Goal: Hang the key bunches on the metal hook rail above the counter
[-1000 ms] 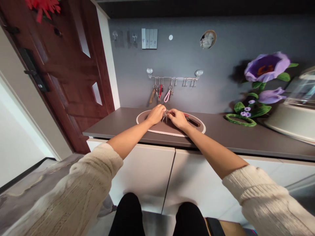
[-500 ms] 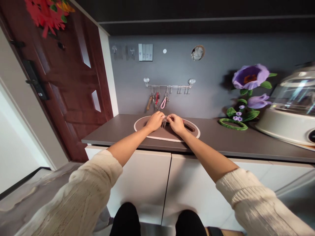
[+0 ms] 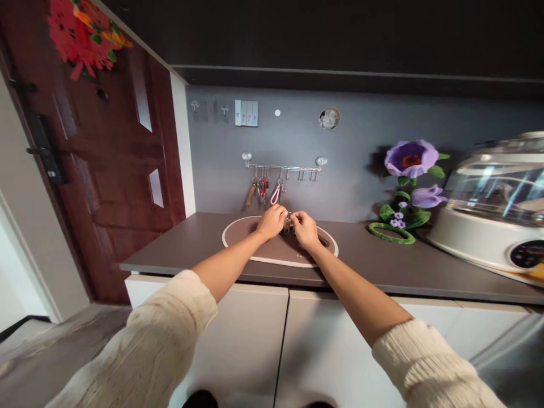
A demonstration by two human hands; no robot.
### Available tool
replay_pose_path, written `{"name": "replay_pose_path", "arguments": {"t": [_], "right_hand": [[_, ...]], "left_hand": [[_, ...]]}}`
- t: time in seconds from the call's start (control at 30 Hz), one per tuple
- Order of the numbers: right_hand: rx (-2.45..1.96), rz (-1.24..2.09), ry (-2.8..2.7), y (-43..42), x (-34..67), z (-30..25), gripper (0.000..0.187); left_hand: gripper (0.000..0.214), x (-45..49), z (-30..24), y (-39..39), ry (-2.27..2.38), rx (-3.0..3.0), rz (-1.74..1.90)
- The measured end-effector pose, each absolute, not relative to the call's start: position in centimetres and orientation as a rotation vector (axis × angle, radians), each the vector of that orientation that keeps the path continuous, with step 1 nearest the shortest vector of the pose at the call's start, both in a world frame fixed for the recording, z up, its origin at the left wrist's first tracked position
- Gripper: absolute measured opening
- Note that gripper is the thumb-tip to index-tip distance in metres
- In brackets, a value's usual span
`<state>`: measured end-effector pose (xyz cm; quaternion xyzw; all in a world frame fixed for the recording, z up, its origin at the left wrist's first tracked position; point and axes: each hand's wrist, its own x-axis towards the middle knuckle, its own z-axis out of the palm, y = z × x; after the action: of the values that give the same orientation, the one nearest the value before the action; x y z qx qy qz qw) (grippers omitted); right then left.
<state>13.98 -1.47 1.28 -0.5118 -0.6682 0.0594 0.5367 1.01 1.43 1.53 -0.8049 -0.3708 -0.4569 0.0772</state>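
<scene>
Keys (image 3: 288, 222) sit pinched between my left hand (image 3: 272, 221) and right hand (image 3: 304, 229), fingers closed on them above the oval tray (image 3: 238, 249); loose grip risks dropping them onto the counter (image 3: 374, 266).

A grey wall (image 3: 361, 141) fills the middle of the frame, with a dark band above it. A dark red wooden door (image 3: 106, 153) stands at the left, a red paper ornament (image 3: 80, 34) at its upper corner. The grey-brown table (image 3: 382, 266) runs across the centre over white cabinet doors (image 3: 255, 340). Grey floor (image 3: 38, 351) shows at lower left.
</scene>
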Motion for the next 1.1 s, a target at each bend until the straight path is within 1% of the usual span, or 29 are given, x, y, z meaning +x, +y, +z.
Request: {"name": "replay_pose_path", "arguments": {"t": [0.27,0.6,0.83,1.1], "right_hand": [[-1.244,0.061,-1.625,0.1,14.4,2.7,0.018],[-1.344,0.055,-1.533,3.4,15.9,7.0,0.016],[-1.392,0.051,-1.514,6.0,15.6,10.2,0.018],[-1.452,0.007,-1.535,9.0,14.5,12.0,0.018]], "left_hand": [[0.024,0.3,0.5,2.5,-1.245,-2.331,-1.448],[0.023,0.6,0.0,3.2,-1.439,-2.353,-1.508],[0.024,0.8,-0.3,3.4,-1.481,-2.384,-1.494],[0.023,0.8,-0.2,3.4,-1.552,-2.378,-1.573]]}}
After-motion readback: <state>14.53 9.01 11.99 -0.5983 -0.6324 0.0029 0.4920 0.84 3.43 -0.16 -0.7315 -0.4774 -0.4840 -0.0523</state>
